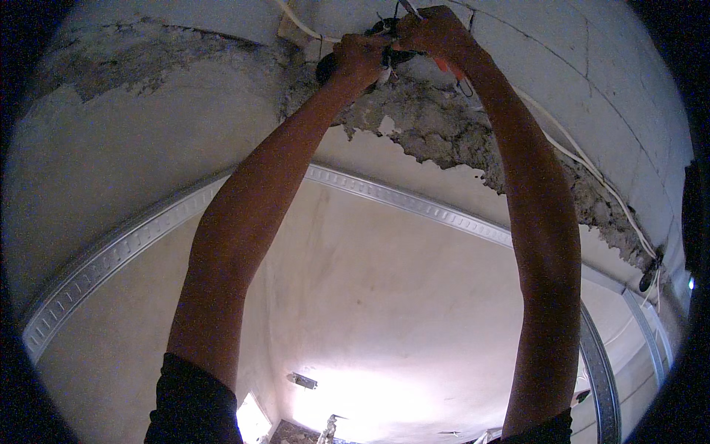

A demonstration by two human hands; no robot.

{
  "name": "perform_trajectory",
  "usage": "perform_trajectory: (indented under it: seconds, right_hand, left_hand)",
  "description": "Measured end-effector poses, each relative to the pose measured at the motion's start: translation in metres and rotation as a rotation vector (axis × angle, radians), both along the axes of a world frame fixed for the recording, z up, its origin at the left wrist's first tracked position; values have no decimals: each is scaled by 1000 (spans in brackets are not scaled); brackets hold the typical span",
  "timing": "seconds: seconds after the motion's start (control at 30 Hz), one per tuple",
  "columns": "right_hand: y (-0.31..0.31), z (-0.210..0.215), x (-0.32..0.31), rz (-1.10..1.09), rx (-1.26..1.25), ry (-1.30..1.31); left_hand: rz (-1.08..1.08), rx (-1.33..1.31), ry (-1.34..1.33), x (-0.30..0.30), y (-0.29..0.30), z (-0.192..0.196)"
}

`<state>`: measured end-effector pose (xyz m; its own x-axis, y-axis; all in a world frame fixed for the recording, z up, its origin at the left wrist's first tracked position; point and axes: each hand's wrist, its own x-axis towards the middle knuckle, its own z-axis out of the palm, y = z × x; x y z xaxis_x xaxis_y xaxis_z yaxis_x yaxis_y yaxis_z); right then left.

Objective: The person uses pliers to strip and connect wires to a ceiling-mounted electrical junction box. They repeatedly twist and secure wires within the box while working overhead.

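Note:
Both my arms reach overhead to a ceiling with broken plaster. My left hand (359, 58) is closed around a dark round fitting (325, 68) with dark wires (384, 26) coming out of the ceiling. My right hand (436, 33) grips a tool with an orange-red handle (451, 68), its metal end up by the same wires. The two hands almost touch, and the fitting's middle is hidden by my fingers.
A white cable (584, 159) runs along the ceiling from the fitting to the right, toward a dark fixture (649, 275). Crumbled grey plaster (444, 129) spreads around the work spot. A perforated metal track (111, 255) curves along the wall top. A bright lamp glows on the wall below.

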<state>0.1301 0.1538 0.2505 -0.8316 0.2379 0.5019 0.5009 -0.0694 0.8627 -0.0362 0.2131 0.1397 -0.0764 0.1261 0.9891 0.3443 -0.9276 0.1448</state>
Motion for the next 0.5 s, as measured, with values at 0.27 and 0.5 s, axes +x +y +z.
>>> perform_trajectory:
  seconds: [0.27, 0.5]
  right_hand:
    - [-38, -18, -21, 353, -388, 686]
    - [-36, -10, -4, 560, -480, 414]
  left_hand:
    - [-228, -345, -174, 3, -25, 3]
    - [49, -68, -88, -2, -19, 2]
